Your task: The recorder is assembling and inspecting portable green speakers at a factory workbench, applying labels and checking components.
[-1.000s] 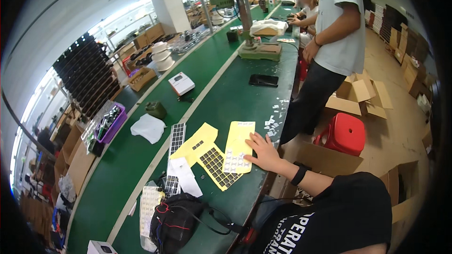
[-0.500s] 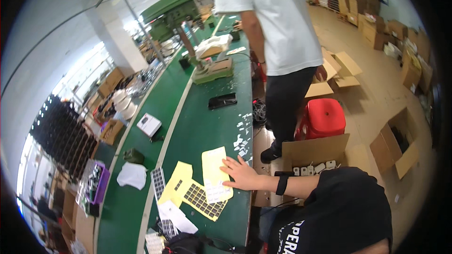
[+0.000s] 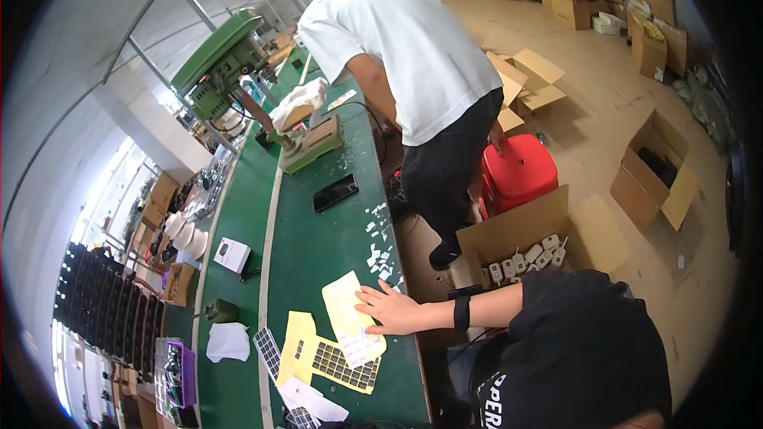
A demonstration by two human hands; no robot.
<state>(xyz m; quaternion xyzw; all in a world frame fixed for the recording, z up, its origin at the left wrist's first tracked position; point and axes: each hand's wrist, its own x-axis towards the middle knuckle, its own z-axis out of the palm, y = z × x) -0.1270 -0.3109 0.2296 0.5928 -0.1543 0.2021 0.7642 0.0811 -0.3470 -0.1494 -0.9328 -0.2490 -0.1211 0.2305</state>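
Note:
My right hand [image 3: 391, 310], with a black band [image 3: 461, 312] on its wrist, lies palm down on a yellow sheet [image 3: 342, 299] with white labels on its lower part. Its fingers are spread, and nothing is gripped. Beneath that sheet's lower end is a yellow backing sheet with rows of dark square stickers [image 3: 343, 365]. Another yellow sheet [image 3: 296, 340] lies beside it. Farther left is a white strip with dark squares [image 3: 268, 349], and a white paper [image 3: 312, 400] lies in front. My left hand is out of view.
White scraps [image 3: 381, 258] and a black phone [image 3: 335, 193] lie on the green bench [image 3: 306, 266], before a green drill press [image 3: 214, 59]. A person in a white shirt [image 3: 397, 40] stands by a red stool [image 3: 520, 167]. An open carton [image 3: 517, 226] holds several white devices.
The view has swung, shifting the scene mostly left. The person in white bends lower, and their hand has come down to the red stool. My right hand stays spread on the yellow sheet.

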